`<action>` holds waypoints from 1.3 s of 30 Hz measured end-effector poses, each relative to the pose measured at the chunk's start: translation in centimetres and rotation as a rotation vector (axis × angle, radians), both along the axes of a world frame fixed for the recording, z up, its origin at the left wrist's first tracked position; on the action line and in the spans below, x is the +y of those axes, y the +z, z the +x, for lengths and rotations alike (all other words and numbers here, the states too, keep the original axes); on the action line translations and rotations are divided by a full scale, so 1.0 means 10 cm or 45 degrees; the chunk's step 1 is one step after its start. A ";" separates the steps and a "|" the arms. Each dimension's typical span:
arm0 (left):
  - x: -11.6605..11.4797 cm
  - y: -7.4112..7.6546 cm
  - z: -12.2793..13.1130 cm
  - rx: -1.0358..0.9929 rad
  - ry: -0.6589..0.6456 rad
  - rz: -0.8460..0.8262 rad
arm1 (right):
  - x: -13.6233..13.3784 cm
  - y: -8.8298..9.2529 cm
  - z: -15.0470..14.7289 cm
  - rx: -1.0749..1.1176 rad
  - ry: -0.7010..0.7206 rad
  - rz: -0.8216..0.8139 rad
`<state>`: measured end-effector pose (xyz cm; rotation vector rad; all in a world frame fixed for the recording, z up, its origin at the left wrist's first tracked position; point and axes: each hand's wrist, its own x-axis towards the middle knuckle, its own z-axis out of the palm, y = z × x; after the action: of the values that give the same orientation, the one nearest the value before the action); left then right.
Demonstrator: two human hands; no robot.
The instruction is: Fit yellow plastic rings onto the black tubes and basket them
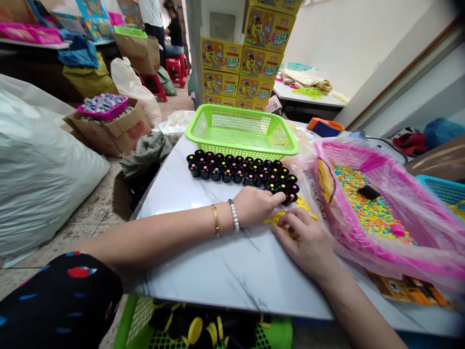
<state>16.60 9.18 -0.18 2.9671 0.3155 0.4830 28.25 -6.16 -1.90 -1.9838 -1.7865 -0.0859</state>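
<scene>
Rows of small black cups (227, 174) stand upright and close together on the marble-patterned table, pink, yellow and blue candies showing in their mouths. My left hand (256, 204) reaches across to the front right of these rows. Its fingers are closed, with the tips against a cup (290, 198) at the corner; what they pinch, if anything, is hidden. Just nearer to me, my right hand (308, 237) has its fingers curled down over a scatter of small yellow pieces (304, 202). Thumb and index finger come together around some of them.
Behind the cups sits a green basket (236, 149). On the right, a pink basket (392, 160) lined with clear plastic holds colourful candies (366, 208). A lower green basket (286, 334) contains black cups with yellow lids. Yellow cartons (221, 57) are stacked behind; other people are in the background.
</scene>
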 end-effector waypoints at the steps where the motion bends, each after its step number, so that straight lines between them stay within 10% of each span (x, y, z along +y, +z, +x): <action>1: -0.01 -0.01 0.02 -0.008 0.005 0.004 | 0.00 0.01 0.00 -0.021 0.003 0.006; 7: -0.06 0.02 0.04 -0.010 0.031 -0.009 | 0.05 0.07 -0.09 -0.168 0.065 0.084; 17: -0.12 0.27 -0.85 -0.022 0.022 -0.298 | -0.04 0.20 -0.32 -0.140 0.326 0.076; 21: -0.12 0.08 -0.85 -0.076 0.123 -0.634 | 0.08 0.31 -0.35 0.249 0.094 0.049; 27: -0.12 -0.11 -0.78 -0.238 0.078 -0.785 | 0.30 0.35 -0.25 1.560 -0.176 -0.325; 39: -0.15 -0.08 -0.75 -0.142 0.212 -0.933 | 0.42 0.25 -0.43 1.724 -0.263 -0.335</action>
<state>9.07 7.67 -0.97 2.2066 0.5826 0.4277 23.99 -1.98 0.58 -1.6080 -0.6993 1.1713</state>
